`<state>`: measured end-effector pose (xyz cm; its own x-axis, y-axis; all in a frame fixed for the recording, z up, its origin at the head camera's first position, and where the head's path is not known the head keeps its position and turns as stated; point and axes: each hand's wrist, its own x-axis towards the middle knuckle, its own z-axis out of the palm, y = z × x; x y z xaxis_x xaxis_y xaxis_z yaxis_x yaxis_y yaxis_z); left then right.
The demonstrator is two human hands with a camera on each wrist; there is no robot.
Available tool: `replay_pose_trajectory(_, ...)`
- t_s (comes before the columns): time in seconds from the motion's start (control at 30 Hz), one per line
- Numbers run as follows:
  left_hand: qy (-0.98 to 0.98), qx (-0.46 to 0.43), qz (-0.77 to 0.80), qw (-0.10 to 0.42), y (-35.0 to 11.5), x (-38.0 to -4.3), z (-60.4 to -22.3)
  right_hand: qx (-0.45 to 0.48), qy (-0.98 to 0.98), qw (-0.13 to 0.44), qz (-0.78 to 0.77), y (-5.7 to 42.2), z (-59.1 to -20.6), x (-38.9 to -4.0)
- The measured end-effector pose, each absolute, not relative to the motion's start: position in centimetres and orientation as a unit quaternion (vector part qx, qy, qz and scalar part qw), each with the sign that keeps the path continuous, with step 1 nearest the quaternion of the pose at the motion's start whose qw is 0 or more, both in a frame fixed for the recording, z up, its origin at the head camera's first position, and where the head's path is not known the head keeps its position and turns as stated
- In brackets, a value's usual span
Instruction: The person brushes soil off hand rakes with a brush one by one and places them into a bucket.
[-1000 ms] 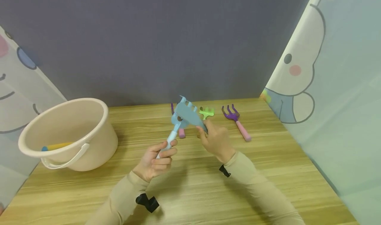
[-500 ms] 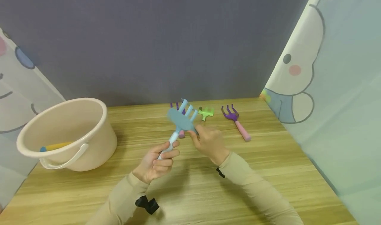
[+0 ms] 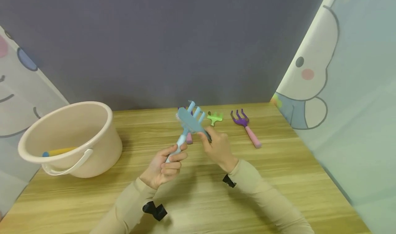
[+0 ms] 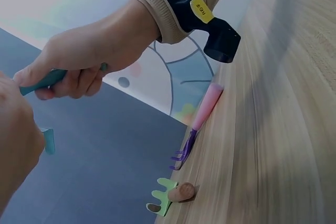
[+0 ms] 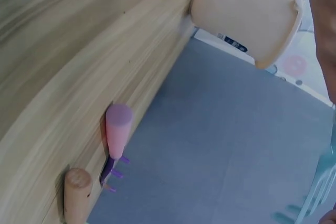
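Pale blue rake (image 3: 181,140), tool (image 3: 190,120) perhaps grey-blue, purple-and-pink fork (image 3: 246,125), green rake (image 3: 215,118), cream bucket (image 3: 103,151), wood-grained table (image 3: 198,206)

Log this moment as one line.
left hand: grips blue rake | right hand: holds blue-grey tool at rake's head | bucket: left, yellow item inside | green rake: on table

From my head feed I see a wood-grain table (image 3: 191,208) bearing a bucket (image 3: 106,155) at ten o'clock, a partly hidden fork (image 3: 189,138) at twelve, a green rake (image 3: 215,118) just past it, and a second fork (image 3: 247,128) at one, handle towards five.
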<state>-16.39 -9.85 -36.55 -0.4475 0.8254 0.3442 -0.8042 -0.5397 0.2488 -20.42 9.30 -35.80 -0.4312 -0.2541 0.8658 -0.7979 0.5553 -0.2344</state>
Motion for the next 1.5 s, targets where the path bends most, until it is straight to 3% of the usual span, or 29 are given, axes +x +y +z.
replay_pose_trajectory(0.33, 0.019, 0.242, 0.837, 0.491, -10.7, -16.3, -36.8, 0.295, -0.788, 0.389, 0.376, 10.9, -35.8, -20.8)
replay_pose_trajectory(0.63, 0.03, 0.251, 0.839, 0.482, -11.6, -16.6, -37.5, 0.169, -0.799, 0.288, 0.501, 12.9, -35.4, -21.1)
replay_pose_trajectory(0.87, 0.085, 0.326, 0.806, 0.488, -12.4, -17.2, -38.5, 0.068, -0.805, 0.189, 0.558, 14.0, -34.2, -20.6)
replay_pose_trajectory(1.0, 0.109, 0.376, 0.765, 0.511, -12.9, -17.6, -38.9, 0.059, -0.81, 0.19, 0.552, 14.2, -33.8, -20.0)
replay_pose_trajectory(1.27, 0.134, 0.428, 0.694, 0.563, -13.2, -17.8, -38.4, 0.052, -0.808, 0.179, 0.558, 15.3, -36.7, -22.0)
replay_pose_trajectory(1.5, 0.266, 0.405, 0.695, 0.531, -14.1, -17.7, -38.6, 0.05, -0.809, 0.177, 0.559, 15.5, -36.8, -22.0)
